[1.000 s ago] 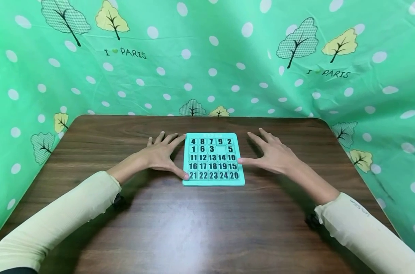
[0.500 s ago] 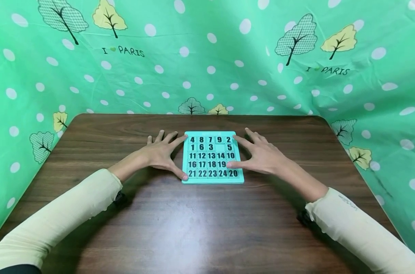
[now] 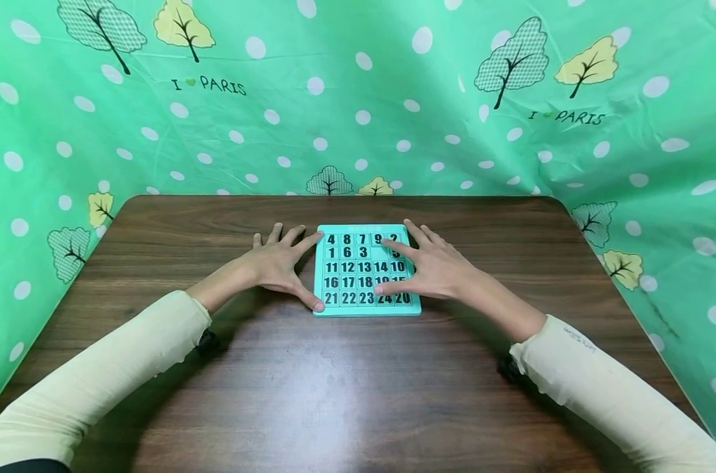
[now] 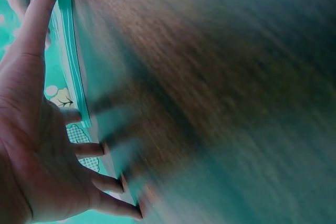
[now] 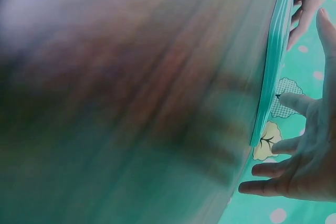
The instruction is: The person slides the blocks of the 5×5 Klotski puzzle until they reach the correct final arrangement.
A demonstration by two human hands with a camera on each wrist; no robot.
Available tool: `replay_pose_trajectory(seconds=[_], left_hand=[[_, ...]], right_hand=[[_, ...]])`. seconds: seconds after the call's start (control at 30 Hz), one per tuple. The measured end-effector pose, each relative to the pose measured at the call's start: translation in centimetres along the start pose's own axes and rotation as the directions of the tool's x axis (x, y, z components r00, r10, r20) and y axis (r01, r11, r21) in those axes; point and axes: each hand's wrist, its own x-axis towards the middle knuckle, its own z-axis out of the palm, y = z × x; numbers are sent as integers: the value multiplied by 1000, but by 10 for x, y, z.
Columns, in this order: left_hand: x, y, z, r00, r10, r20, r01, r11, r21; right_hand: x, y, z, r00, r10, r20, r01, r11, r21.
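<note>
A turquoise sliding number puzzle (image 3: 356, 267) lies flat on the table, its black-numbered tiles in rows. Its bare slot is in the second row, right of the 3. At its left edge is my left hand (image 3: 272, 265), fingers spread, index fingertip at the upper left corner and thumb at the lower left corner. My right hand (image 3: 437, 268) reaches over the puzzle's right side with fingers extended. Its index tip is just below the 9, and its thumb overlaps the 19 and 24. From the right wrist view, those fingers (image 5: 291, 147) stand spread above the puzzle's edge.
The dark wood-grain table (image 3: 334, 381) extends toward me in front of the puzzle. Behind and on both sides hangs a green polka-dot cloth (image 3: 287, 79) printed with trees. Pale sleeves (image 3: 139, 348) cover both forearms.
My right hand has moved left, from the puzzle's right edge to over its right-hand columns. The left hand keeps its place, and the tiles stay in the same order.
</note>
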Motion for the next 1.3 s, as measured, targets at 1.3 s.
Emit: replay_pose_trajectory(seconds=[1.3], left_hand=[[5,4,-3,997,-33,71,30,999,44]], right_hand=[[7,-11,-7,998,-56,23,56,998,4]])
